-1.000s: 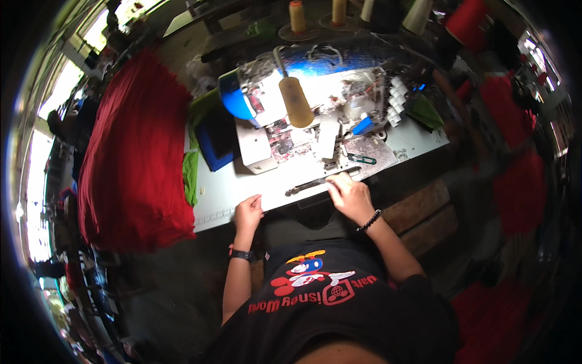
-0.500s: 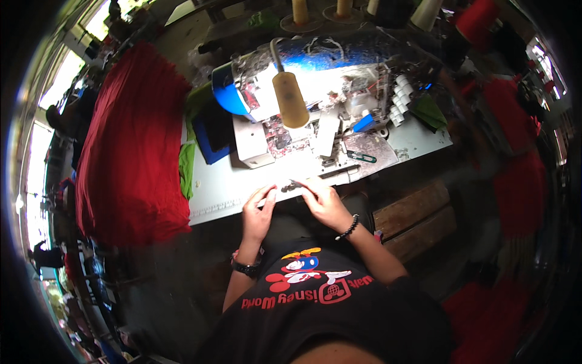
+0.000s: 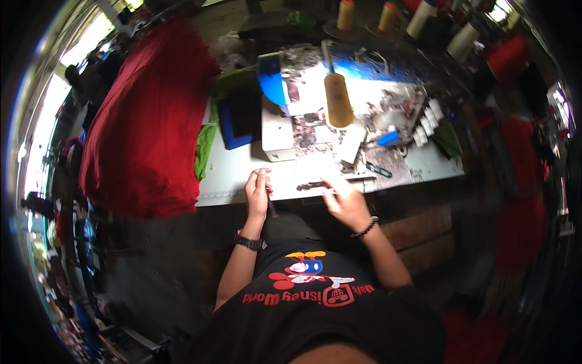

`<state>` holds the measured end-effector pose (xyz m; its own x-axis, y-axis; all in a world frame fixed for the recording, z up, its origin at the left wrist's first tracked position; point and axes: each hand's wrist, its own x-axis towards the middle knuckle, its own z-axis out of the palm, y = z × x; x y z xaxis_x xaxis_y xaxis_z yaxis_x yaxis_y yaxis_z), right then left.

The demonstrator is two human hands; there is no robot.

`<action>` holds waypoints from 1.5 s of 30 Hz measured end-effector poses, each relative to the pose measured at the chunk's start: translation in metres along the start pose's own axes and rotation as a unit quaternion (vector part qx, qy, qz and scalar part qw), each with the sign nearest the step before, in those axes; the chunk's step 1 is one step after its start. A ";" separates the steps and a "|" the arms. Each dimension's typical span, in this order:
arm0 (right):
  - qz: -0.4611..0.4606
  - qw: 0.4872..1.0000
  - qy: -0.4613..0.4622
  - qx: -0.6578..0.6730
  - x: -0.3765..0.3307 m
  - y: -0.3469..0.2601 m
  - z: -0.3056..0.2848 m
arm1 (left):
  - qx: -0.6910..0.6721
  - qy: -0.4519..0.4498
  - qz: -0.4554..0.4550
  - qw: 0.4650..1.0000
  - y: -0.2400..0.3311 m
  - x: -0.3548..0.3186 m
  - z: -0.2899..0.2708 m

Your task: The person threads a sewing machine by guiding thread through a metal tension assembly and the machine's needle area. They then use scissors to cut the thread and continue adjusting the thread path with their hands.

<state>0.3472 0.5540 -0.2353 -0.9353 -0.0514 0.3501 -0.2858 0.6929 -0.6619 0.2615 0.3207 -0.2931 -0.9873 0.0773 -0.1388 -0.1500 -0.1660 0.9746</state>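
Note:
My left hand is at the front edge of the white table, its fingers closed on a thin dark rod-like tool. The tool points down past the edge; its exact kind does not show. Farther right, my right hand reaches over the same edge. Its thumb and forefinger look apart, though motion blurs them. Close to those fingertips, a small dark metal piece lies along the table's front. Beyond both hands stands a brightly lit sewing machine, with a yellow-shaded lamp over it.
Green-handled snips lie right of the machine. A large heap of red cloth covers the left side, with green fabric beside it. White spools line the right; thread cones stand behind. A wooden bench is below right.
My hands have moved apart. The left has drawn back with the thin dark tool, now pointing down; the right has shifted right, off the small dark piece. The view has turned a little.

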 end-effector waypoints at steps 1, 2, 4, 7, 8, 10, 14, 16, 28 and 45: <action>0.014 1.000 0.001 -0.004 0.002 0.008 -0.008 | 0.099 0.038 0.141 0.984 -0.018 0.010 -0.009; 0.019 1.000 0.004 -0.005 0.005 0.019 -0.014 | 0.204 0.083 0.277 0.935 -0.028 0.021 -0.013; -0.036 0.996 0.075 -0.032 0.018 0.027 -0.034 | 0.341 0.072 0.132 0.928 -0.006 0.021 -0.009; -0.033 0.982 0.081 -0.165 0.024 0.055 -0.050 | 0.496 0.061 0.223 0.837 -0.038 0.049 -0.007; -0.031 0.971 0.057 -0.229 0.026 0.056 -0.056 | 0.497 0.027 0.179 0.849 -0.040 0.051 -0.007; -0.044 0.942 0.006 -0.333 0.033 0.059 -0.057 | 0.464 -0.002 0.180 0.867 -0.040 0.048 -0.011; -0.121 0.938 -0.066 -0.318 0.053 0.075 -0.061 | 0.449 0.029 0.239 0.860 -0.048 0.034 -0.031; -0.180 0.933 -0.069 -0.305 0.060 0.081 -0.067 | 0.458 0.025 0.252 0.852 -0.047 0.029 -0.043; -0.160 0.924 0.029 -0.346 0.141 0.080 0.010 | 0.480 0.045 0.335 0.810 -0.050 0.015 -0.053; 0.072 0.960 0.035 -0.269 -0.008 0.078 0.041 | 0.456 0.057 0.323 0.827 -0.051 0.015 -0.054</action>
<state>0.3241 0.5787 -0.3174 -0.9352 0.1089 0.3368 0.0129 0.9614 -0.2750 0.2518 0.2776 -0.3545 -0.8528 0.1606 0.4969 0.4610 0.6784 0.5720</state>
